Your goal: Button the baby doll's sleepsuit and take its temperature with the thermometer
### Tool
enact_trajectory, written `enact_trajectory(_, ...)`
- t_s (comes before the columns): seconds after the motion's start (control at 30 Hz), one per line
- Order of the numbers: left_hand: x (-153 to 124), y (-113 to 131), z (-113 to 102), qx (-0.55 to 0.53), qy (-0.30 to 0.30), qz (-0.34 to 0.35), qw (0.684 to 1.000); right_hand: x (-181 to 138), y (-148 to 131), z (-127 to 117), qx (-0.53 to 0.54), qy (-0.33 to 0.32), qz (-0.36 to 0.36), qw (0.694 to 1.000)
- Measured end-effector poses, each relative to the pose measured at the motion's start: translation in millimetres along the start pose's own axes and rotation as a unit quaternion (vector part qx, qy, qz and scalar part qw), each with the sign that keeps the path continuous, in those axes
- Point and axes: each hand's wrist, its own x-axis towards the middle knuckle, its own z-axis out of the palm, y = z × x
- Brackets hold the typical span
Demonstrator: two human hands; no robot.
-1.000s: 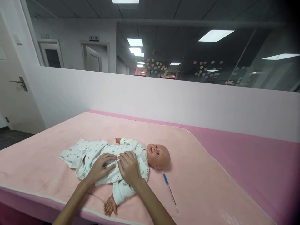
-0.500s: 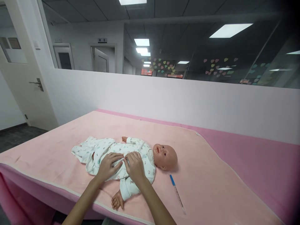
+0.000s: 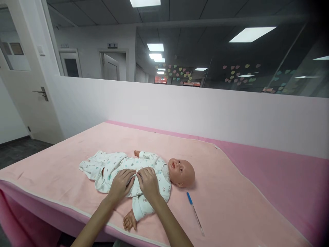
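A baby doll [image 3: 180, 172] in a white printed romper [image 3: 113, 165] lies on its back on a pale pink blanket [image 3: 226, 206], head to the right. My left hand [image 3: 121, 184] and my right hand [image 3: 148, 182] rest side by side on the doll's chest. Their fingertips pinch the romper's front fabric where the two meet. One bare doll hand [image 3: 129, 223] sticks out of a sleeve near the blanket's front edge.
A thin thermometer with a blue cap [image 3: 195, 213] lies on the blanket right of the doll. The darker pink table [image 3: 288, 178] runs along a white half-wall [image 3: 180, 109] with glass above. A white door [image 3: 23, 85] stands at the left.
The view shifted so the doll sits further right in frame. Both hands stayed on the doll's chest and drew together, with fingers curling onto the romper's front.
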Motion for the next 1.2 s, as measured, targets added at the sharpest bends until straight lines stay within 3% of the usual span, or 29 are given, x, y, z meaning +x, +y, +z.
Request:
enact_trajectory(0.4,-4,-4,6,-0.027,0.01,-0.013,0.999,2,-7,-1,0.037,0.011,0.034,0.999)
enact_trajectory(0.77,-1,1,1,-0.115,0.001,-0.078,0.99,1,-6,0,0.038,0.009,0.041,0.998)
enact_trajectory(1.2,0,4,-8,-0.145,-0.018,-0.096,0.985,1,-7,-4,0.034,0.021,0.03,0.999)
